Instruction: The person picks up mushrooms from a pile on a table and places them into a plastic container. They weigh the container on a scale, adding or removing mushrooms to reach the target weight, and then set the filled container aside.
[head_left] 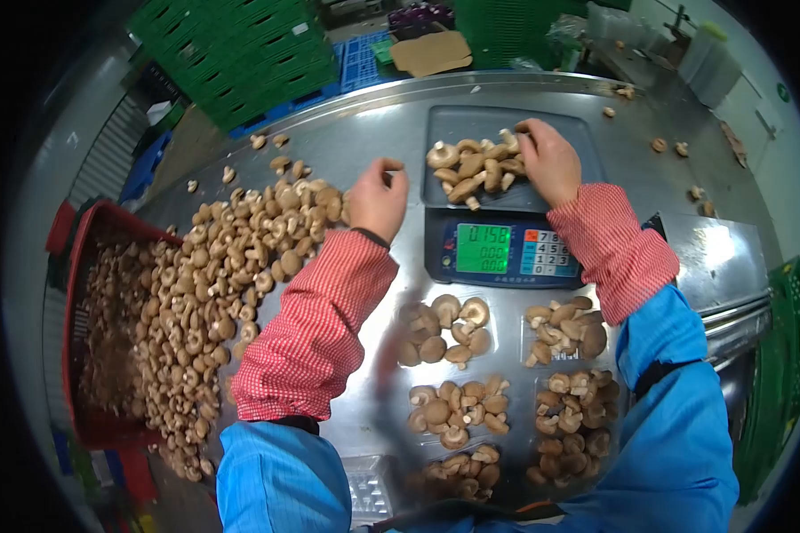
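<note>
Over the scale's grey tray (587,133), my right hand (551,162) has its fingers closed at the right edge of a small heap of shiitake mushrooms (471,167), apparently on one mushroom (509,140). The scale's display (484,248) glows green and reads 0.158 on its top line. My left hand (379,200) is curled beside the right edge of a big loose pile of shiitake mushrooms (213,275). Whatever lies inside its fingers is hidden.
Several clear trays of mushrooms (458,413) stand in front of the scale. A red basket (73,355) lies tipped at the left, mushrooms spilling out. One clear plastic tray (369,489) sits near the front edge. Green crates (240,62) are stacked behind the metal table.
</note>
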Motion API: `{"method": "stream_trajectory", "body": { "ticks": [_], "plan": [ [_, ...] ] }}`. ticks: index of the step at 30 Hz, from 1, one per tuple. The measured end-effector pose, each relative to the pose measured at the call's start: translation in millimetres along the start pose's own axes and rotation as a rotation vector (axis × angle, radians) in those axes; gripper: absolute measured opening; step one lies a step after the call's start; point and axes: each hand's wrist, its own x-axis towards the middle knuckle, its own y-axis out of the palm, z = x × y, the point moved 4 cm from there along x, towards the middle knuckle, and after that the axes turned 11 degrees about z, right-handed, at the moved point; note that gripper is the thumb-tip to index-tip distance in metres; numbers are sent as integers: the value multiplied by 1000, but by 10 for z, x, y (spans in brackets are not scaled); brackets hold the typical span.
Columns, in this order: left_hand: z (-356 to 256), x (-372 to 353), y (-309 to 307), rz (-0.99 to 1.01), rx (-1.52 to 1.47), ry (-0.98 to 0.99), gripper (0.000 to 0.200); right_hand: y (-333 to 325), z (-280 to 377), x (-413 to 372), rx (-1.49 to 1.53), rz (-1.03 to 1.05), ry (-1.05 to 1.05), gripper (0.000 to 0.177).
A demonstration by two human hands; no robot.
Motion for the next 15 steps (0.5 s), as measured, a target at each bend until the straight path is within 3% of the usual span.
{"method": "stream_trajectory", "body": {
  "ticks": [3, 5, 7, 11, 13, 15],
  "plan": [
    [541, -316, -444, -281, -255, 0, 16, 264, 836, -202, 128, 276, -197, 12],
    [1042, -653, -686, -377, -227, -48, 16, 765, 1246, -281, 118, 469, -319, 14],
    [1270, -1140, -794, -311, -260, -124, 17, 1283, 1583, -261, 9, 609, -346, 17],
    [1370, -2015, -807, -103, -356, -428, 15, 1999, 1777, 0, -9, 673, 61, 25],
    [1462, -2305, -815, -92, -456, -464, 13, 2281, 1727, 67, 11, 698, 235, 28],
    [1632, -2493, -826, -51, -455, -467, 12, 2744, 1577, 66, -23, 689, 229, 25]
  ]
}}
